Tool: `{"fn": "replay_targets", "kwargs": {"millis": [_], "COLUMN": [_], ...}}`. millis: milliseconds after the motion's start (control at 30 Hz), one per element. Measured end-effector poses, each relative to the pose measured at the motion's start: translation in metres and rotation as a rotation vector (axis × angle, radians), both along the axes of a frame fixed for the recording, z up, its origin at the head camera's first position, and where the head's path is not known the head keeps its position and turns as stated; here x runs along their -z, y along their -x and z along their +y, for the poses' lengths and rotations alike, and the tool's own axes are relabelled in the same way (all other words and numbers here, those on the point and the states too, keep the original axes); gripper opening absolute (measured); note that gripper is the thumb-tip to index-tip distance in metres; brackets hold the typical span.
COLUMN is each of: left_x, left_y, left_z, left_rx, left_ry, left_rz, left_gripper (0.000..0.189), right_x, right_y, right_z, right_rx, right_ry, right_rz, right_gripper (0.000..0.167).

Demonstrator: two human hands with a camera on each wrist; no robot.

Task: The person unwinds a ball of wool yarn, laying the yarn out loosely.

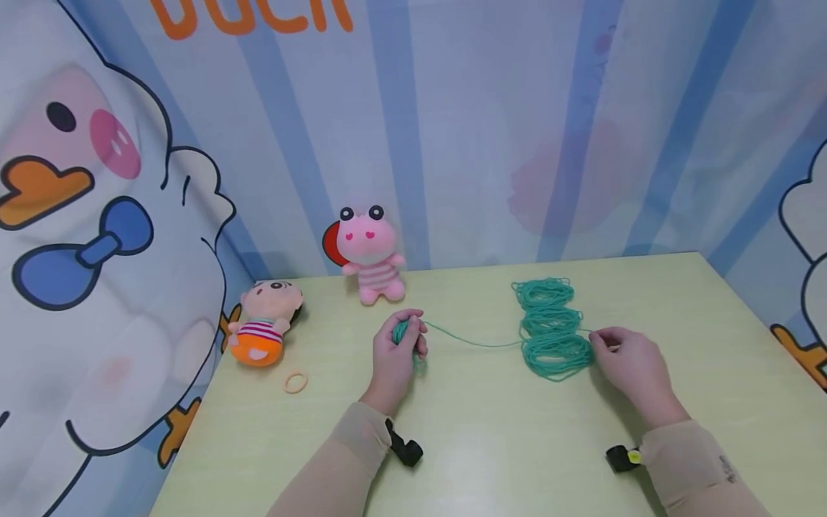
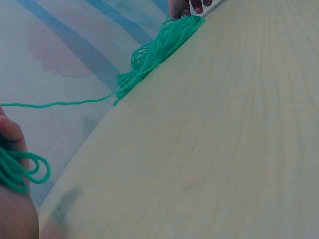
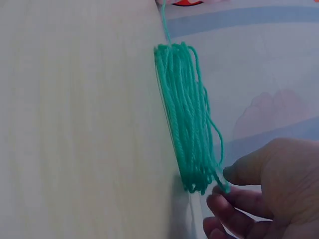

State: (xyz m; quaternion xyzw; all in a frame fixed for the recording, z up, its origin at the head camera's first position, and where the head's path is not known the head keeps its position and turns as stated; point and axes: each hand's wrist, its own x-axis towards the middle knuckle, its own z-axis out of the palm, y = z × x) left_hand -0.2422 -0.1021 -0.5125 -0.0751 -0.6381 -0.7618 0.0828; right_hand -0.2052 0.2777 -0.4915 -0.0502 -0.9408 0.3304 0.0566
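My left hand (image 1: pixel 395 352) grips a small bundle of green yarn (image 1: pixel 400 332), with loops of it sticking out in the left wrist view. From there a single strand (image 1: pixel 468 342) runs in a slack curve to the larger green yarn pile (image 1: pixel 557 357). That pile lies on the table in three looped clumps, one behind another. At its right side, my right hand (image 1: pixel 636 362) pinches a loose bit of yarn between thumb and forefinger. In the right wrist view the thumb and fingertips meet at the end of the yarn loops (image 3: pixel 184 119).
A pink striped plush toy (image 1: pixel 375 255) sits at the table's back edge. Left of it lies a doll (image 1: pixel 263 323) with orange bottoms, and a pale ring (image 1: pixel 296 383) is in front of that. A duck-printed cloth backdrop (image 1: pixel 465 143) stands behind the table (image 1: pixel 504 445).
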Motion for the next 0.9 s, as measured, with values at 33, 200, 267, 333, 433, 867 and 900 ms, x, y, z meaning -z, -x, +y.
{"fn": "replay_targets", "kwargs": {"millis": [33, 200, 267, 333, 433, 867, 900], "left_x": [0.0, -0.002, -0.002, -0.002, -0.002, -0.002, -0.001], "left_y": [0.0, -0.002, -0.002, -0.003, -0.003, -0.004, -0.003], "left_z": [0.0, -0.001, -0.001, -0.002, -0.002, 0.0, 0.0], "left_rx": [0.006, 0.037, 0.052, 0.067, 0.087, 0.131, 0.13], "left_ry": [-0.004, -0.03, -0.04, -0.047, -0.053, -0.067, -0.068], "left_rz": [0.001, -0.001, -0.003, -0.004, -0.009, 0.009, 0.008], "left_gripper": [0.019, 0.02, 0.02, 0.02, 0.02, 0.016, 0.016], "right_x": [-0.001, -0.007, -0.011, -0.013, -0.013, -0.006, -0.006], "right_y": [0.0, -0.001, 0.0, 0.001, 0.004, 0.024, 0.025], "right_z": [-0.002, -0.026, -0.042, -0.06, -0.091, -0.177, -0.178], "right_rx": [-0.003, -0.014, -0.066, -0.157, -0.302, -0.548, -0.542], "right_ry": [-0.016, -0.025, -0.007, 0.023, 0.054, 0.098, 0.099], "right_rz": [-0.002, 0.168, 0.254, 0.294, 0.267, 0.048, 0.047], "right_gripper": [0.051, 0.046, 0.04, 0.036, 0.037, 0.045, 0.04]}}
